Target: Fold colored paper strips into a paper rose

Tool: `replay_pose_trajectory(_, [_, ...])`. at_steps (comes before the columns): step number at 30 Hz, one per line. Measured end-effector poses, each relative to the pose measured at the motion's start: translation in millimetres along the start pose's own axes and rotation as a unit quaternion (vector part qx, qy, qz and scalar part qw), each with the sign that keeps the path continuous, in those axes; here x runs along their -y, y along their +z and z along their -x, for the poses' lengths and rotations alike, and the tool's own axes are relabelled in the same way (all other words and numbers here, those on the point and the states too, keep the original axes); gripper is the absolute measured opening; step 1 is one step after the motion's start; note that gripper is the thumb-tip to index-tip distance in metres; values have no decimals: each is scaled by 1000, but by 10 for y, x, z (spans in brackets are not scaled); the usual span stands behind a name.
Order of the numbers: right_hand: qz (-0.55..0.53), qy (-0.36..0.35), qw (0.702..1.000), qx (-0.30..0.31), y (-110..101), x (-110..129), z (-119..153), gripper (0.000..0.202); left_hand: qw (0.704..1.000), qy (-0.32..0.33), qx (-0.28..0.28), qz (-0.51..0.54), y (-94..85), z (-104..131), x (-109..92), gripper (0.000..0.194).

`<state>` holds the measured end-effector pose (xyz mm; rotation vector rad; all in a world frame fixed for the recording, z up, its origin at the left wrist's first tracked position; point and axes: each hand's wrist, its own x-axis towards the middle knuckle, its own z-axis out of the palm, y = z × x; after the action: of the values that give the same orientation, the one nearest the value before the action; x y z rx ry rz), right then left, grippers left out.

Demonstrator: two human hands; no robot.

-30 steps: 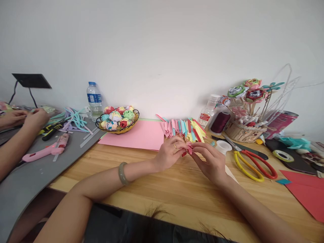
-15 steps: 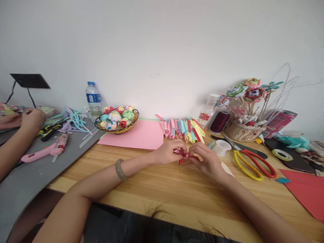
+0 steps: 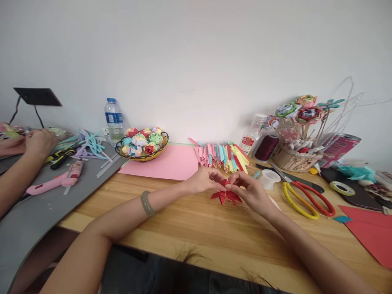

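Observation:
A red folded paper flower (image 3: 226, 197) with pointed petals is held just above the wooden table. My left hand (image 3: 204, 179) pinches its upper left side, fingers bent. From the right, my right hand (image 3: 247, 188) pinches the same flower between thumb and fingers. Its centre is partly hidden behind my fingertips. A thin thread seems to run out beneath my right hand. Just behind my hands lies a row of folded paper pieces (image 3: 221, 156) in pink, blue, red and yellow. A white spool (image 3: 269, 179) stands beside my right hand.
Scissors (image 3: 306, 200) with yellow and red handles lie right, near red paper (image 3: 370, 230). Behind are a flower basket (image 3: 295, 158) and purple thread (image 3: 266, 148). Pink paper (image 3: 171, 165) lies under a bowl (image 3: 143, 157). At left, a co-worker's hands (image 3: 39, 143) are near a glue gun (image 3: 55, 183).
The red paper flower has been turned so its petals now spread open below my fingers. Both hands have shifted slightly and still grip it.

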<state>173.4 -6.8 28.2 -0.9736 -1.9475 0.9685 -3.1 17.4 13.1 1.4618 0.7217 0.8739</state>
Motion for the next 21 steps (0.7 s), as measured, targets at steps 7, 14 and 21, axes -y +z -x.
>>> replay_pose_trajectory(7, [-172,139,973,73,-67,63,-31,27,996,-56,-14,61,34,50,-73,28])
replay_pose_trajectory(14, [-194,158,965,78,-44,20,-14,27,989,-103,45,93,0,61,-58,27])
replay_pose_trajectory(21, [-195,202,955,95,-23,-9,-28,27,978,-156,69,122,-14,70,4,27])
